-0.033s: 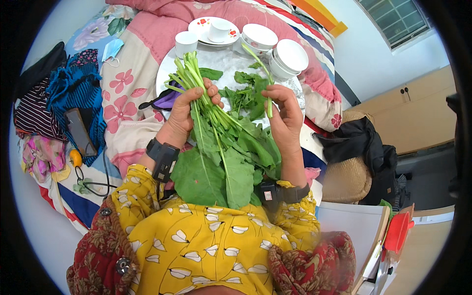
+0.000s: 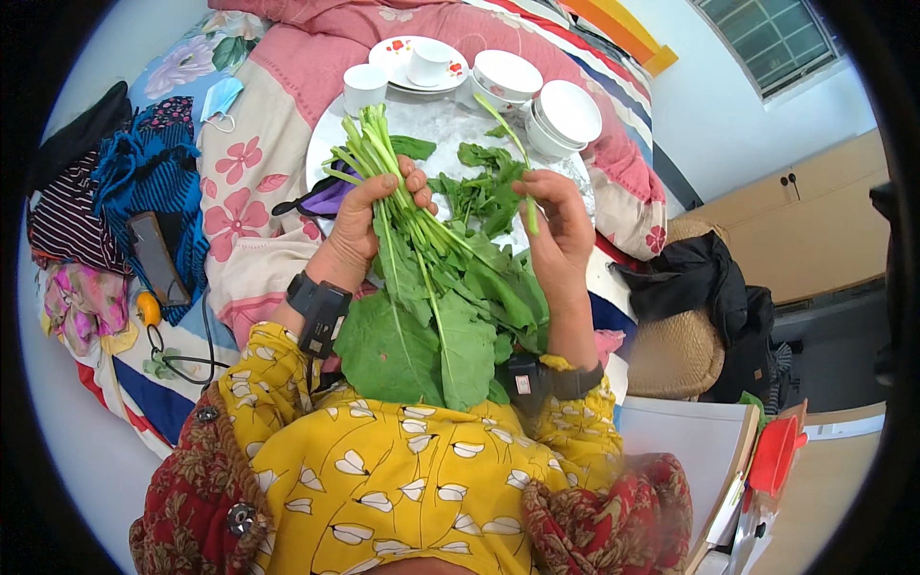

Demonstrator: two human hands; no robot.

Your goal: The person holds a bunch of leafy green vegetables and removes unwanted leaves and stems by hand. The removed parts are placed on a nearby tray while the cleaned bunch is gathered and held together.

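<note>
The left hand (image 2: 369, 206) is at the near left edge of the worktop (image 2: 436, 120), fingers curled round in a firm grip, thumb laid across from the near side. Its wrist (image 2: 333, 266) slants up and inward. The right hand (image 2: 561, 225), by the near right edge, is raised with thumb and forefinger drawn together in a pinch, the other fingers bent. The right forearm (image 2: 572, 326) stands almost upright, and the hands are apart

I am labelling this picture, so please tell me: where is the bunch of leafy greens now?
In the head view, the bunch of leafy greens is just left of centre, held in the left hand, its broad leaves reaching the yellow clothing.
</note>
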